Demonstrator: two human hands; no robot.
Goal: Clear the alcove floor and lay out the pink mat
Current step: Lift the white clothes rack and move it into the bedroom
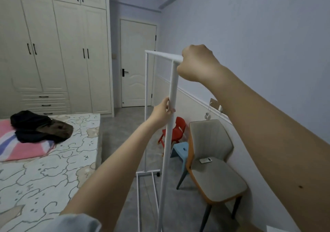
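A white metal clothes rack stands upright in front of me on the grey floor, empty, with a rail base and a small black wheel. My right hand is closed over the near end of its top bar. My left hand grips the near upright post about a third of the way down. A pink mat with blue and white stripes lies folded on the bed at the left, partly under a heap of dark clothes.
A grey and orange chair with a remote on its seat stands by the right wall. Behind it are a red child's chair and a blue stool. The patterned bed fills the left. Wardrobes and a closed door are beyond.
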